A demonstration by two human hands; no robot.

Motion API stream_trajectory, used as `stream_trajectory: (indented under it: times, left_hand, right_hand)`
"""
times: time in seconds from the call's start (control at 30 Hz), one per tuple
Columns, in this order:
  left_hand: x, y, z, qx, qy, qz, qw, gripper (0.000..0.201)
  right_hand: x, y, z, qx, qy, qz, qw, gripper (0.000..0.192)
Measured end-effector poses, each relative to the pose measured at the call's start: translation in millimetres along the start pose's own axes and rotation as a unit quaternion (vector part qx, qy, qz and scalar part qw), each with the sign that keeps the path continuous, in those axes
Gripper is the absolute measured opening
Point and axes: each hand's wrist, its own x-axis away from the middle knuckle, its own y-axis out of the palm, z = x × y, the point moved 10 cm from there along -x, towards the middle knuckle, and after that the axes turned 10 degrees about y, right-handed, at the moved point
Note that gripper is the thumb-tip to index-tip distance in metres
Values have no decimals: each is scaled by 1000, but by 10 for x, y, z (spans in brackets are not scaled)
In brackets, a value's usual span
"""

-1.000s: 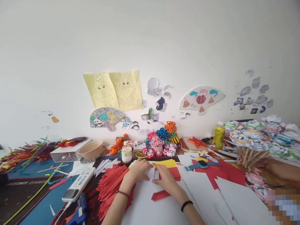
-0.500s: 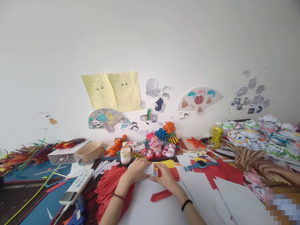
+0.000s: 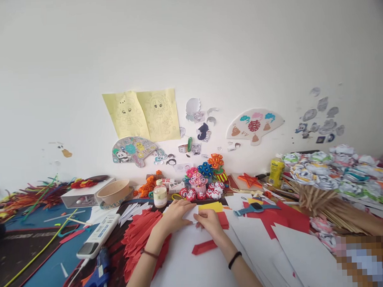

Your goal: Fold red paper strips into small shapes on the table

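1. The left hand (image 3: 177,215) and right hand (image 3: 209,223) meet over a small white paper (image 3: 191,214) at the middle of the table, fingers of both closed in a pinch on it.
2. The paper sits just above a large white sheet (image 3: 189,269) that runs down to the near edge between the forearms.
3. A red strip (image 3: 204,247) lies on that sheet, just below the right wrist and apart from it.
4. A yellow sheet (image 3: 212,207) and a red piece (image 3: 224,220) lie right behind the right hand.
5. Containers: a tan bowl (image 3: 113,191) stands beside a white box (image 3: 83,196) at back left; what either holds cannot be told.
6. A small bottle (image 3: 160,195) stands upright just behind the left hand; a yellow bottle (image 3: 276,170) stands upright at back right.
7. A bundle of wooden sticks (image 3: 319,202) topped with paper flowers (image 3: 333,172) fills the right side.
8. Red folded papers (image 3: 141,237) fan out touching the left forearm.
9. A power strip (image 3: 99,235) and a blue glue gun (image 3: 95,274) lie left of the fan, near the front edge.
10. A blue watch (image 3: 257,208) rests on red paper right of the hands.
11. Open room: the white sheet near the front edge is the only bare stretch; the back edge by the wall is crowded with paper balls (image 3: 201,194).
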Motion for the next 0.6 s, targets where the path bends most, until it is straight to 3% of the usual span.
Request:
stream_trajectory:
  times: [0.17,0.23,0.33,0.43,0.5,0.53,0.6]
  left_hand:
    - [-5,-66,-40,4,-31,13,999,72]
    - [24,-191,-66,14,-58,36,998,63]
    - [149,-421,-83,49,-119,70,989,31]
    - [329,-583,57,126,-153,85,976,28]
    - [543,-827,154,153,-183,177,955,30]
    - [708,-972,180,179,-204,249,930,30]
    - [1200,-1246,192,243,-251,425,835,26]
  right_hand:
    - [49,-157,-161,-13,-38,19,999,35]
    - [106,-246,-287,-8,-67,26,997,32]
    - [224,-368,-495,-3,-101,33,994,32]
    - [384,-394,-771,-22,-149,3,989,34]
    - [478,-337,-921,-63,-161,-52,983,34]
    - [514,-315,-971,-82,-160,-72,981,35]
    - [567,-257,-1010,-70,-155,-99,980,39]
